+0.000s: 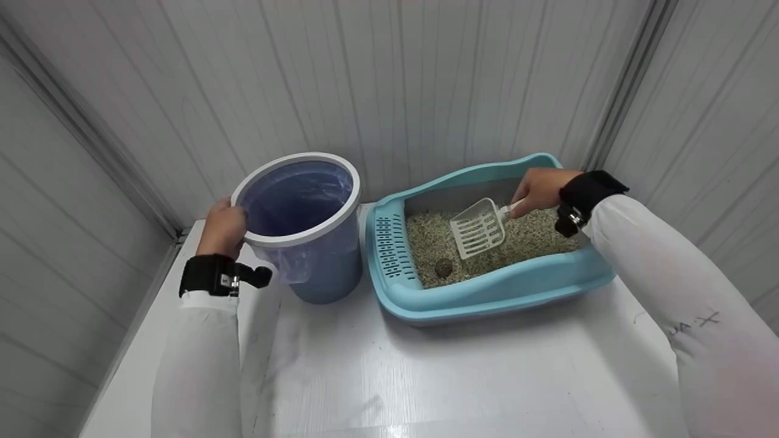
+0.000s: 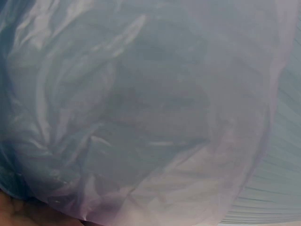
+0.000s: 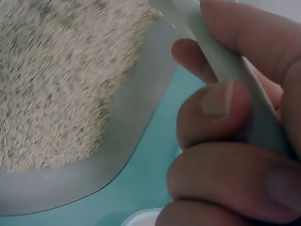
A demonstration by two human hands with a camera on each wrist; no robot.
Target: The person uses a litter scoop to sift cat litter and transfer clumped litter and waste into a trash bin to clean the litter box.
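We see the right hand (image 1: 538, 190) at the far right of the litter box (image 1: 487, 292), its fingers (image 3: 221, 106) clenched round the handle of a white slotted scoop (image 1: 478, 230). The scoop's blade lies over the litter (image 1: 426, 240), about the middle of the box. A small dark clump (image 1: 443, 266) sits on the litter near the front wall, just left of the scoop.

The left hand (image 1: 224, 228) grips the left rim of the bin (image 1: 316, 267), fingers curled over the edge. The bin stands on the white table (image 1: 426, 377), just left of the box, lined with a thin plastic bag (image 2: 141, 117). The left wrist view is filled by that bag, probably pressed close to the lens.
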